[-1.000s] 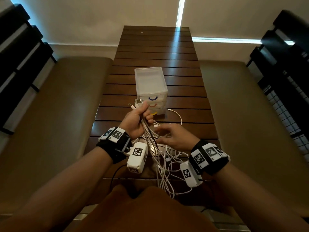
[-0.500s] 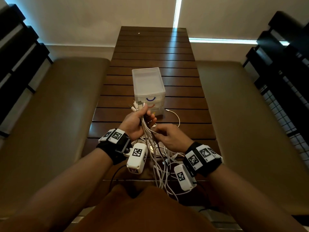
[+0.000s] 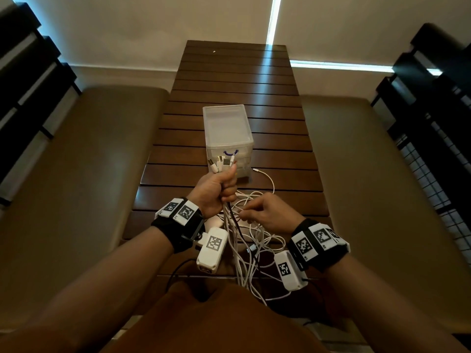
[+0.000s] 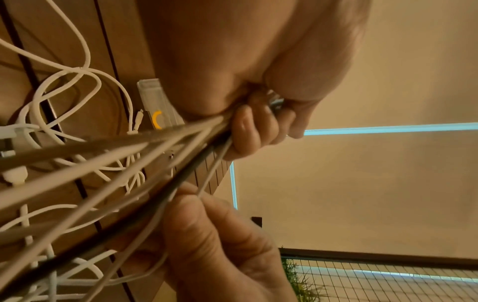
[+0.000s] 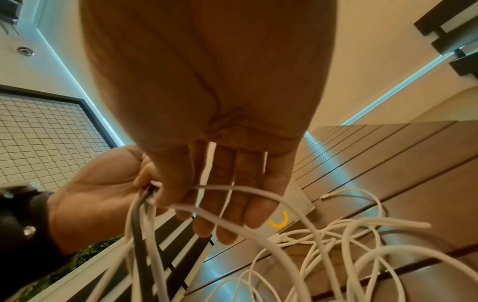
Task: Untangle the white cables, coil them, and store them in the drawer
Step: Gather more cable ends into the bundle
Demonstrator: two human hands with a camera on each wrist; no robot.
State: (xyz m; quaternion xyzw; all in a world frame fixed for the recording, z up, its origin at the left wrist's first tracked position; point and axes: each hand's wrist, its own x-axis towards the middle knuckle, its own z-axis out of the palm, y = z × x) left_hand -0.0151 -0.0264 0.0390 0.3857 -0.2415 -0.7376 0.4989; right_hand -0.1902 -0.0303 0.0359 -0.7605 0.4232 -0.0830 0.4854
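Note:
My left hand [image 3: 224, 192] is held above the near end of the table, gripping a bundle of white cables [image 3: 252, 240] with one dark cable [image 3: 235, 222] among them. Several plugs [image 3: 221, 161] stick up out of that fist. The strands hang down into a loose tangle on the table. Just below the fist, my right hand [image 3: 254, 212] pinches one thin white strand [image 4: 207, 179] between thumb and finger. The translucent drawer unit [image 3: 226, 131] stands just behind the hands with its drawers closed. Its orange handle [image 5: 279, 222] shows in the right wrist view.
The dark slatted table [image 3: 229, 72] runs away from me, narrow, with a padded bench on the left [image 3: 89, 174] and another on the right [image 3: 369, 174]. A loose cable end [image 3: 257, 170] lies right of the drawer unit. Black slatted frames stand at both sides.
My left hand keeps its grip, and the plugs now stand more upright in front of the drawer unit. My right hand's fingers have slid slightly down the strands, away from the fist.

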